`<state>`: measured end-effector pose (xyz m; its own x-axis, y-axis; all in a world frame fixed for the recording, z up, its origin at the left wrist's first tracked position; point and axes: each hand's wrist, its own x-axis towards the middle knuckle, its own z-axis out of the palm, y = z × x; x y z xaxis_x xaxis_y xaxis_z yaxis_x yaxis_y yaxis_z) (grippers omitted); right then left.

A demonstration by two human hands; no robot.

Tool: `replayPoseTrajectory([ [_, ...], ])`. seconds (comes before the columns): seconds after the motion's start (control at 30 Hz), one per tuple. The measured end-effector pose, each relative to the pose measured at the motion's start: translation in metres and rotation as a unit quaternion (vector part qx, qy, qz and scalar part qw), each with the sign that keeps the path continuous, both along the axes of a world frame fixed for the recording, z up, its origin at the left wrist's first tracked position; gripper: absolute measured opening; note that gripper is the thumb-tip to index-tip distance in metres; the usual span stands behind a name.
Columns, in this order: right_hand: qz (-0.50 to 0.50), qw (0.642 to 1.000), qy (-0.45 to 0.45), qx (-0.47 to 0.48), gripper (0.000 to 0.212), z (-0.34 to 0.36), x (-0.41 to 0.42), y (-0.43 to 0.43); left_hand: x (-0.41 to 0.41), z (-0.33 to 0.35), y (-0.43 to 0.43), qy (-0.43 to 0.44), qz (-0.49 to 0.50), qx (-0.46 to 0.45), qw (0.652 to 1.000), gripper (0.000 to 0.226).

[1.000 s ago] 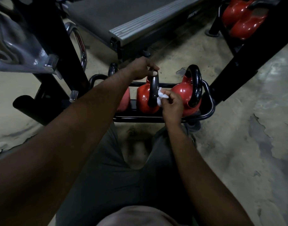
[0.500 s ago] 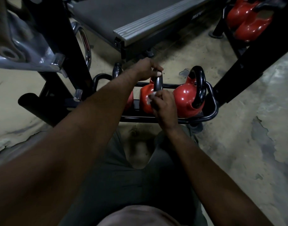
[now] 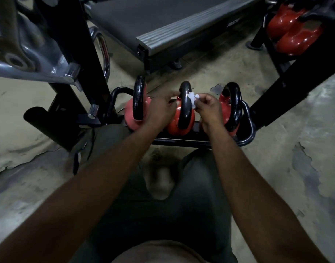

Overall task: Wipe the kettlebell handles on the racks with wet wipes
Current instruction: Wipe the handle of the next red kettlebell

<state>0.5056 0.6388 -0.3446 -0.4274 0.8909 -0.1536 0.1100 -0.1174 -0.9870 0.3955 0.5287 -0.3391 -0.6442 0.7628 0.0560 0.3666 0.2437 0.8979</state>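
Nearest: pale shirt hem (image 3: pixel 159 251) and dark matte cloth trousers (image 3: pixel 162 215), knees apart over the floor. 2 bare forearms reach fwd.

L hand (image 3: pixel 161 109) pinches the left side of the mid handle (image 3: pixel 184 111) near its top, fingertips curled onto it. R hand (image 3: pixel 208 109) clamps a wet wipe (image 3: pixel 192 99) btwn thumb and fingers. The wipe is a small crumpled white wad w/ ragged edges, pressed on the handle's right side just under the crown.

3 kettlebells sit in a row on a low rack (image 3: pixel 247 137) of bent black tube w/ rounded ends: left kettlebell (image 3: pixel 138 99), mid kettlebell (image 3: pixel 174 128), right kettlebell (image 3: pixel 234 107). Each has a glossy red rounded body and a thick, shiny black loop handle.

Floor (image 3: pixel 295 158) is rough concrete, blotchy, coating flaked in patches. At left, a chromed metal bracket (image 3: pixel 30 54) on a black steel post (image 3: pixel 90 54). Beyond is a treadmill (image 3: pixel 162 21) w/ matte belt and ribbed grey end cap. Far right: more red kettlebells (image 3: pixel 291 33), packed close.

Vs 0.5 s ago: R hand was low on the handle's near face w/ the wipe nearly hidden; now it's up by the top, wipe in plain view. L hand capped the handle from above; now it's on the side. The left kettlebell, then mostly covered by the forearm, shows fully.
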Motion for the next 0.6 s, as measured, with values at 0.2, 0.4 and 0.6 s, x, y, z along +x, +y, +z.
replayPoseTrajectory([
  [0.2, 0.154, 0.922, -0.175, 0.308, 0.021, 0.013, 0.003, 0.005, 0.035, -0.020, -0.037, 0.396, -0.099, 0.006, 0.913, 0.021],
  [0.4, 0.122, 0.937, -0.184, 0.272, 0.006, 0.029, -0.032, 0.031, 0.029, -0.034, -0.030, 0.443, -0.104, -0.016, 0.890, 0.036],
  [0.6, 0.081, 0.988, -0.098, 0.091, 0.019, -0.001, 0.000, 0.029, 0.016, -0.027, -0.010, 0.393, -0.120, -0.005, 0.912, 0.042],
])
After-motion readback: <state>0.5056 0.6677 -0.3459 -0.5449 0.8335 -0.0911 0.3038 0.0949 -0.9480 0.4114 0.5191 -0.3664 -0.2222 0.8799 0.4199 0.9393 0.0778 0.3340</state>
